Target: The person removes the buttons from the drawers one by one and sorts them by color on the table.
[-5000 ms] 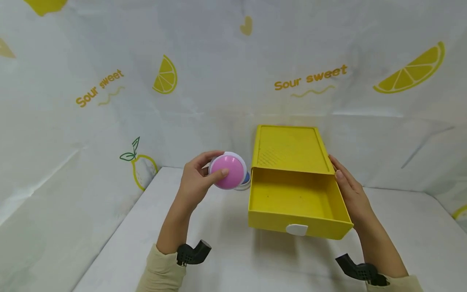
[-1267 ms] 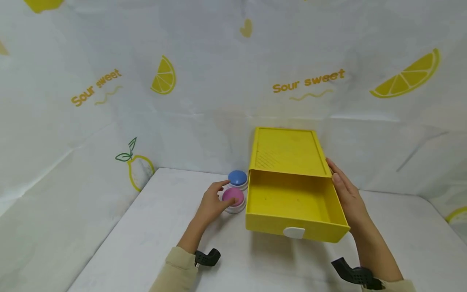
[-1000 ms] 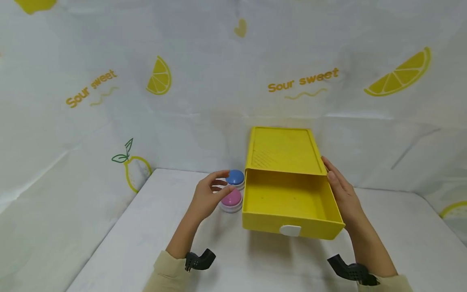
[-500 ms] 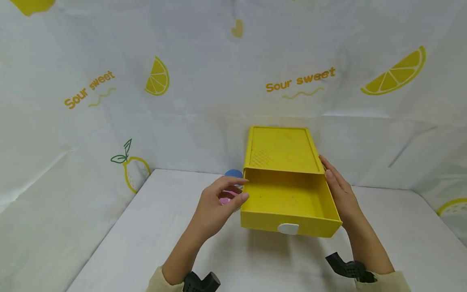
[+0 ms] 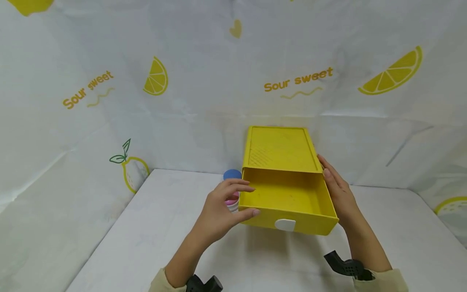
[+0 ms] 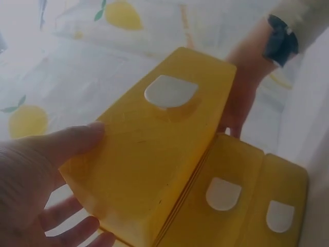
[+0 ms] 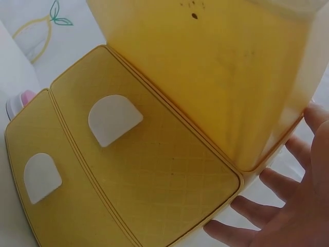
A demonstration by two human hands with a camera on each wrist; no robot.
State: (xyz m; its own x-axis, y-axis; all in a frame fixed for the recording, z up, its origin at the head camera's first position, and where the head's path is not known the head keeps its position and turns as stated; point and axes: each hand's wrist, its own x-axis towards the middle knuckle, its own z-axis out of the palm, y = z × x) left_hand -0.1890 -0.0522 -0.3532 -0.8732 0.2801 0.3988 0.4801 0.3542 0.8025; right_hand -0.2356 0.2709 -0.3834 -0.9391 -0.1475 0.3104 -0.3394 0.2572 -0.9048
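Note:
A yellow drawer cabinet [image 5: 281, 148] stands at the table's back with its top drawer [image 5: 282, 198] pulled out. No contents show in that drawer, and a white tab handle [image 5: 285, 224] sits on its front. My left hand [image 5: 220, 213] is at the drawer's left front corner, thumb along the front, other fingers fairly straight and spread near the left side. My right hand [image 5: 339, 194] rests with extended fingers along the cabinet's right side. Left of the cabinet, partly hidden by my left hand, are a pink-domed round button [image 5: 232, 199] and a blue-domed one [image 5: 232, 174] behind it.
Below the open drawer, two shut drawers with white tabs show in the right wrist view: an upper one [image 7: 169, 170] and a lower one [image 7: 77, 206]. A white table [image 5: 164, 211] lies beneath, and a lemon-printed sheet [image 5: 204, 73] hangs behind.
My left hand held the pink-domed button, set it down before the blue one, let go and moved right to the drawer's corner. My right hand stays at the cabinet's side.

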